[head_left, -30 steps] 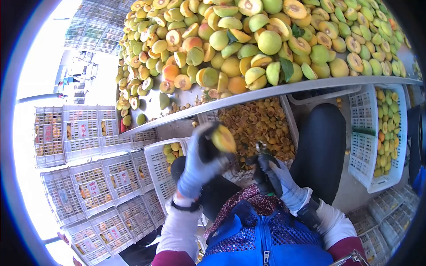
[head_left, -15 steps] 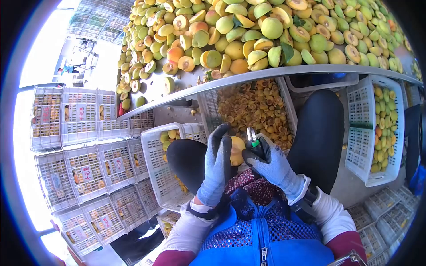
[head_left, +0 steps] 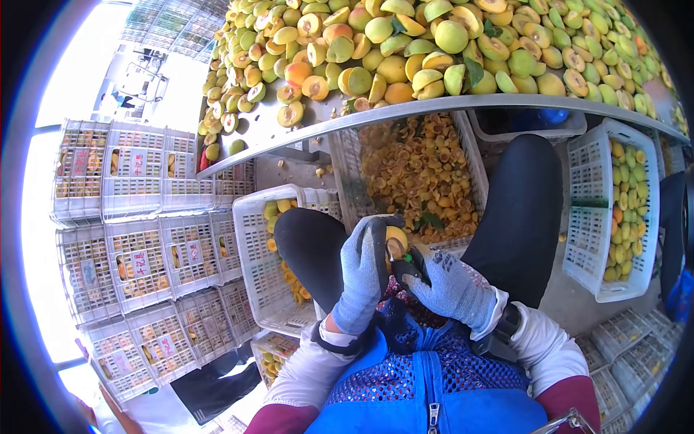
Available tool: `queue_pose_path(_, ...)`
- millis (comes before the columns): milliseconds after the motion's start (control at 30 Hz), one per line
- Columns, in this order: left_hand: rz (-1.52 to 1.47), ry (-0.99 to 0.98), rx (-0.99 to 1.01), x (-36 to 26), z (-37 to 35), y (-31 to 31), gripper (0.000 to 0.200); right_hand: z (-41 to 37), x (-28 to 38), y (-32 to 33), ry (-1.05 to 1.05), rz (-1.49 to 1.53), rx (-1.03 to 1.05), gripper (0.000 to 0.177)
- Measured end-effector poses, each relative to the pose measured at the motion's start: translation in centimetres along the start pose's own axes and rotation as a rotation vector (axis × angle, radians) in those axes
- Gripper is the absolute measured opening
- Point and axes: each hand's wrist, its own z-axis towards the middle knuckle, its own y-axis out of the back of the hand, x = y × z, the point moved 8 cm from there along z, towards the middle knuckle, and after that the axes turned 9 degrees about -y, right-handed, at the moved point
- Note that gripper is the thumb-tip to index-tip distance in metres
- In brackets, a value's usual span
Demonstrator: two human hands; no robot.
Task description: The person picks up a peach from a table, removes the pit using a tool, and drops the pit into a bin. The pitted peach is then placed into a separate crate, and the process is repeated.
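In the head view, my gloved left hand (head_left: pixel 360 266) is closed around a yellow apricot half (head_left: pixel 396 237), its cut face turned toward my right hand. My right hand (head_left: pixel 452 283), in a matching grey and black glove, grips a small pitting tool (head_left: pixel 408 257) with a green part showing. The tool's metal end meets the cut face of the fruit, though fingers hide much of its handle. Both hands are close together over my lap, in front of a crate (head_left: pixel 345 184) of scooped-out fruit pieces.
A metal table (head_left: pixel 434 108) heaped with cut apricots (head_left: pixel 448 36) spans the front. White crates of fruit stand beside my left knee (head_left: pixel 249 253) and to the right (head_left: pixel 582 249). Stacked crates (head_left: pixel 134 264) line the left side. Part of another person's arm shows at lower left.
The pitting tool has moved left and down from above the right fingers onto the apricot's cut face. My hands have drawn closer together, and the left has tilted the fruit.
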Motion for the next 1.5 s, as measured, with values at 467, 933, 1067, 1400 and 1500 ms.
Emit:
queue_pose_path(467, 0.239, -0.150, 0.007, 0.8, -0.5, -0.5, 0.029, 0.0, -2.9, -2.5, -0.120, 0.376, 0.153, 0.032)
queue_pose_path(933, 0.178, -0.098, 0.191, 1.8, 0.4, -1.8, 0.027, 0.0, -5.8, -3.7, -0.195, 0.482, 0.188, 0.029)
queue_pose_path(1067, 0.260, -0.217, 0.119, 0.4, 0.1, -1.6, 0.025, -0.5, -5.5, -4.7, -0.194, 0.781, 0.248, 0.028)
queue_pose_path(1400, 0.136, -0.312, 0.285, 0.0, 1.1, -3.1, 0.031, -3.0, -2.5, -6.2, -0.643, 1.599, 0.878, 0.044)
queue_pose_path(1500, 0.042, -0.211, 0.318, 0.3, 1.2, -3.7, 0.034, -3.0, -2.5, -6.8, -0.627, 1.777, 1.039, 0.046)
